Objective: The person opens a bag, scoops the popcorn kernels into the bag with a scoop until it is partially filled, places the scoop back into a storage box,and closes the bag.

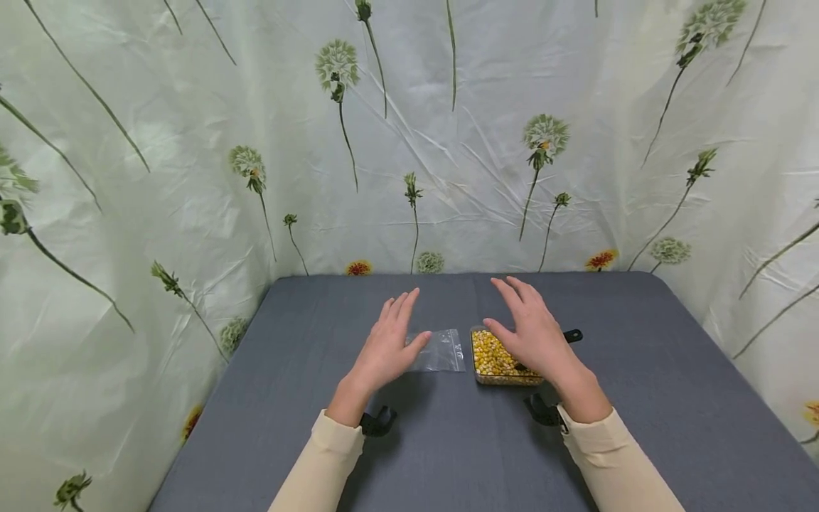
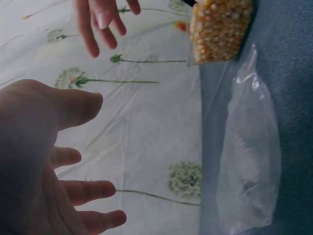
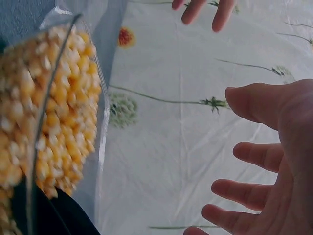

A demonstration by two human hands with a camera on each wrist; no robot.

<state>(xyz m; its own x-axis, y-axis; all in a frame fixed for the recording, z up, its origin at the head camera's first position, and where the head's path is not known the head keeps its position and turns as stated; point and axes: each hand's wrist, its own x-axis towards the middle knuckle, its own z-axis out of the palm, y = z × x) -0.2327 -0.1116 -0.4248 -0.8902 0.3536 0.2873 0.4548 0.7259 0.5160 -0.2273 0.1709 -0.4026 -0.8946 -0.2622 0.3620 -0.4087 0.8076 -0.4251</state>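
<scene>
Hanging behind 2 hands (image 1: 387, 348) (image 1: 536, 336): floral cloth (image 1: 473, 178); bag (image 1: 443, 351) beside corn container (image 1: 508, 380)

The left hand (image 2: 32, 156) is at eight o'clock, fingers apart, and the right hand (image 2: 98, 12) at eleven. Corn (image 2: 220, 34) sits at one; just beside it, a clear bag (image 2: 249, 152) lies at four on the tabletop (image 2: 296, 122). Flowered cloth (image 2: 146, 132) fills the middle.
</scene>
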